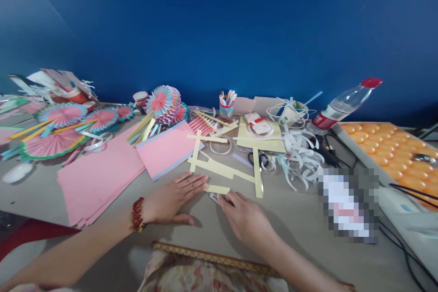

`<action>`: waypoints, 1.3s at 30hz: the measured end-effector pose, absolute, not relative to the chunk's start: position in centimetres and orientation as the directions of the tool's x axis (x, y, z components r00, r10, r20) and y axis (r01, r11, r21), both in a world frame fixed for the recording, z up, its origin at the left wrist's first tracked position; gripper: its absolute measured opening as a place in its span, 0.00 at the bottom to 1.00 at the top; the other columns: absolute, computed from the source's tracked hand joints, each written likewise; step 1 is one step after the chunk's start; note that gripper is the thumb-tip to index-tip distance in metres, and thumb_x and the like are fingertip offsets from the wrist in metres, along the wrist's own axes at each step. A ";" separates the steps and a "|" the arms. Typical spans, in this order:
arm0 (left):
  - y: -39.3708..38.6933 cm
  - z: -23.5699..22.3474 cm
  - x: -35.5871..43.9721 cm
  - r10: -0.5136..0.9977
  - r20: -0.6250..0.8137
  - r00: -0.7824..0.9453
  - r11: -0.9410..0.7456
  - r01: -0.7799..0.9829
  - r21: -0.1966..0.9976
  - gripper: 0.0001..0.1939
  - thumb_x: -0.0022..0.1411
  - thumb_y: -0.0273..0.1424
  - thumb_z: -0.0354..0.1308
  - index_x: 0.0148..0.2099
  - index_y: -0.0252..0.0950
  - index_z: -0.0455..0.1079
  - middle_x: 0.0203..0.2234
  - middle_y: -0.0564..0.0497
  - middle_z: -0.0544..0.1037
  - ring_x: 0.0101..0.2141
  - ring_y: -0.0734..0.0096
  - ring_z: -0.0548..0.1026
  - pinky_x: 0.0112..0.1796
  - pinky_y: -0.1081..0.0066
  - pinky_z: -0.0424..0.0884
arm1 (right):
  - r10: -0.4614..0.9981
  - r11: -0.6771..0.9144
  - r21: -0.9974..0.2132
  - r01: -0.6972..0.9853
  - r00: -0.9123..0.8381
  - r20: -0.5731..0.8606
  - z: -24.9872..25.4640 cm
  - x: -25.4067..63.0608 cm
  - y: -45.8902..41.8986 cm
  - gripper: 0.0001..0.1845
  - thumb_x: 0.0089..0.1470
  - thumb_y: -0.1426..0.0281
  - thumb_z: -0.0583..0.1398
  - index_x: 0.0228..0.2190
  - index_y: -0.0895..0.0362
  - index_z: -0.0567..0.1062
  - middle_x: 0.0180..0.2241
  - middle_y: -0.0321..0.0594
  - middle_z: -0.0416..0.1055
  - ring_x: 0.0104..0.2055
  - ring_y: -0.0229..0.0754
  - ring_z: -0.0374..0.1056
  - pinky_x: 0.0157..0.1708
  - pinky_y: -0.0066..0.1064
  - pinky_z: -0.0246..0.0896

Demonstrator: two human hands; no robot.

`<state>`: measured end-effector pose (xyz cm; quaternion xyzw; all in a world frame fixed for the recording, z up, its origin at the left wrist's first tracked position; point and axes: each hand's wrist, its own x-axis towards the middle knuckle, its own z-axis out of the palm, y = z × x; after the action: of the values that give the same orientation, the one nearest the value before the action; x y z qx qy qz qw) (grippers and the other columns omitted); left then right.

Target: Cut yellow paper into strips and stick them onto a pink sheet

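My left hand [174, 198] lies flat on the grey table [301, 223], fingers stretched out, its fingertips on the left end of a short pale yellow paper strip [218, 189]. A red bead bracelet [138, 214] is on that wrist. My right hand [244, 219] rests just right of the strip with its fingers curled down onto the strip's near edge, over a small whitish thing I cannot make out. More yellow strips [219, 167] lie crossed just beyond.
Pink paper sheets [99, 175] lie at left, folded paper fans [63, 116] and a stacked fan [164, 102] behind them. A pen cup [226, 109], a plastic bottle [342, 105], curled white paper trimmings [301, 155], scissors [262, 160] and an orange tray [390, 143] stand farther off.
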<state>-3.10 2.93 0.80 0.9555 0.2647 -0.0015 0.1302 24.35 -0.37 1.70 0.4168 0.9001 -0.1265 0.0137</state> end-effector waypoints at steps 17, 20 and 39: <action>3.0 1.0 -4.4 0.532 -0.024 0.847 -0.820 0.521 0.237 0.45 0.68 0.53 0.48 0.74 0.38 0.31 0.70 0.43 0.45 0.69 0.56 0.46 0.67 0.56 0.38 | 0.749 0.621 -0.208 0.756 -0.650 -0.125 2.2 22.8 -0.2 0.24 0.58 0.79 0.53 0.56 0.59 0.68 0.44 0.49 0.71 0.44 0.47 0.67 0.37 0.32 0.62; 2.9 0.8 -4.8 0.551 -0.038 0.834 -0.809 0.545 0.221 0.46 0.68 0.54 0.48 0.74 0.38 0.32 0.70 0.44 0.45 0.69 0.56 0.46 0.67 0.55 0.38 | 0.742 0.626 -0.217 0.749 -0.657 -0.129 2.1 22.8 -0.2 0.25 0.58 0.79 0.54 0.57 0.60 0.68 0.45 0.50 0.70 0.44 0.48 0.67 0.37 0.33 0.63; 2.8 0.8 -5.0 0.540 -0.051 0.840 -0.811 0.536 0.234 0.47 0.67 0.56 0.48 0.74 0.37 0.33 0.71 0.42 0.44 0.69 0.55 0.44 0.67 0.56 0.37 | 0.706 0.671 -0.205 0.712 -0.699 -0.114 2.0 20.8 0.1 0.24 0.59 0.78 0.54 0.57 0.62 0.67 0.45 0.49 0.71 0.44 0.47 0.66 0.38 0.32 0.63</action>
<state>-4.98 2.82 0.78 0.9516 0.2828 0.0090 0.1203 20.84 0.11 1.98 0.3880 0.9140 -0.1175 0.0126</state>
